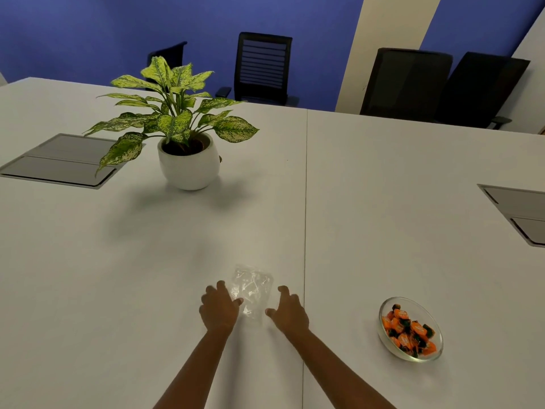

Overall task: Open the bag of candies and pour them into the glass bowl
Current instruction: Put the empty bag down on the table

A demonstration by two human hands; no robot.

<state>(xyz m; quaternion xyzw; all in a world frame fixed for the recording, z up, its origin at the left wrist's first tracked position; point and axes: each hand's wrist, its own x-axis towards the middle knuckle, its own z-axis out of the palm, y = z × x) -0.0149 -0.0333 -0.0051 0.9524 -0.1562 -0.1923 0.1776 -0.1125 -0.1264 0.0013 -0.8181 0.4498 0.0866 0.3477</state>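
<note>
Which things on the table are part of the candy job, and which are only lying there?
Part of the job: empty clear plastic bag, glass bowl, orange-wrapped candies in it, left hand, right hand.

Only lying there: potted plant, grey table hatches, office chairs.

Left hand [219, 308] covers the clear bag's [252, 290] near-left corner; both forearms and 1 right grey table hatch [522, 214] are cropped.

Soft, dimmish overhead light, diffuse shadow spreading from the potted plant [182, 125] toward 7 o'clock on the bench [383, 202], wide-angle bowing at edges, mild blur throughout
</note>
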